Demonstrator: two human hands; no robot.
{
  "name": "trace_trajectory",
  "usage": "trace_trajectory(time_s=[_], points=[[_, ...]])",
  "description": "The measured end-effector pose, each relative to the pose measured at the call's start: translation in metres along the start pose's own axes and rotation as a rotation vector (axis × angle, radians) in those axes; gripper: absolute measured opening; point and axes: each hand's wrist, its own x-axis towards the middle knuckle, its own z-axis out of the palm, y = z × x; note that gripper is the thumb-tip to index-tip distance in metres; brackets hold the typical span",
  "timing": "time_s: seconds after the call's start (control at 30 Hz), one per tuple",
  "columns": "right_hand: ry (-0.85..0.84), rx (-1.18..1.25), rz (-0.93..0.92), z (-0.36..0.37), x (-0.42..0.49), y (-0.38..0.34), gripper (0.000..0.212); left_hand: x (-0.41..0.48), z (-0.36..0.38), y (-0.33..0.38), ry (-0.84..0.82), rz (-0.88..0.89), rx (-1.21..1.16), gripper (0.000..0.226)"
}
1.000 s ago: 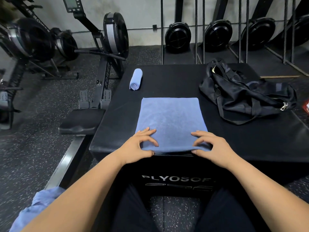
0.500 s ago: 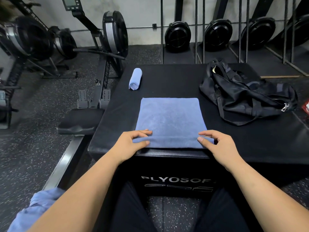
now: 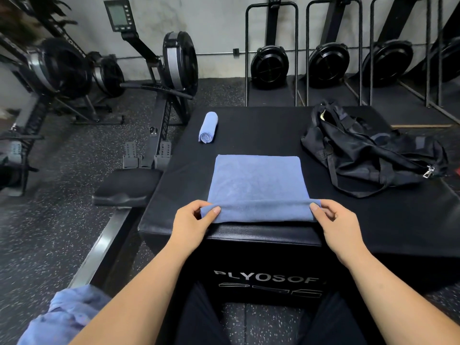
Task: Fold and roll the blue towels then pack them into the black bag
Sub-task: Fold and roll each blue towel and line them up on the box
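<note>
A folded blue towel (image 3: 256, 180) lies flat on the black plyo box (image 3: 249, 135), its near edge turned over into a narrow roll. My left hand (image 3: 191, 222) pinches the roll's left end and my right hand (image 3: 336, 225) pinches its right end. A rolled blue towel (image 3: 208, 127) lies at the far left of the box top. The black bag (image 3: 368, 155) slumps on the box's right side, its zipper pull hanging at its right end.
More blue cloth (image 3: 62, 317) is bunched at the lower left by my left arm. A rowing machine (image 3: 159, 78) and its seat (image 3: 124, 185) stand left of the box. Upright rowers (image 3: 328, 61) line the back wall.
Both hands went from pressing flat on the towel's near edge to pinching it at the corners and turning it over away from me into a first narrow roll.
</note>
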Motion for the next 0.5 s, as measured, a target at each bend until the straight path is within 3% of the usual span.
trace_trajectory(time_s=[0.27, 0.5], points=[[0.070, -0.136, -0.052, 0.000, -0.014, -0.004, 0.014, -0.007, -0.021, -0.002, 0.002, 0.000, 0.141, 0.012], [0.021, -0.093, 0.012, -0.011, -0.006, -0.010, 0.004, 0.001, -0.024, 0.019, -0.113, -0.093, -0.027, 0.010]])
